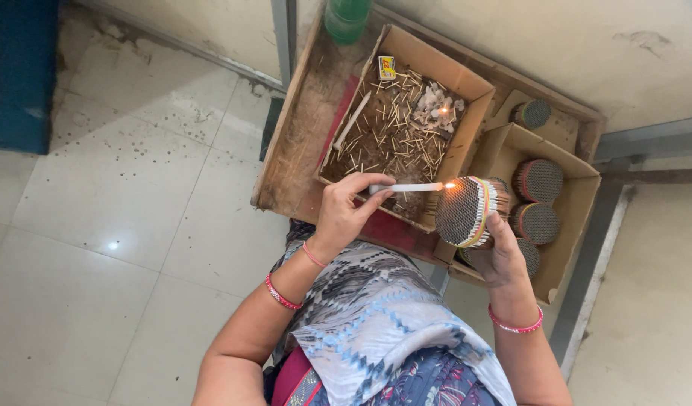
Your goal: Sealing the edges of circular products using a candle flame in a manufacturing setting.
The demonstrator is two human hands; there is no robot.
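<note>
The left hand (344, 210), at centre frame, has its fingers (376, 180) clamped on the unlit end of a thin white candle (408, 187). The candle's long axis lies nearly level across the frame, with the lit tip pointing right; a small orange flame (450, 185) burns at that tip. The flame sits just beside the upper left edge of a round bundle of sticks (466, 212), bound by a pale band near its face. The right hand (504, 256), right of centre, has its fingers closed around the bundle from below, with the bundle's flat, dark, dotted end face turned toward the left of the frame. Behind the candle, an open cardboard box (474, 83) holds scattered loose sticks, a small matchbox (386, 68) and pale wax remnants. At right, a second cardboard box (579, 203) contains further round bundles (538, 180). Both boxes rest in a wooden tray (286, 173). A green bottle (346, 16) stands at the top edge.
</note>
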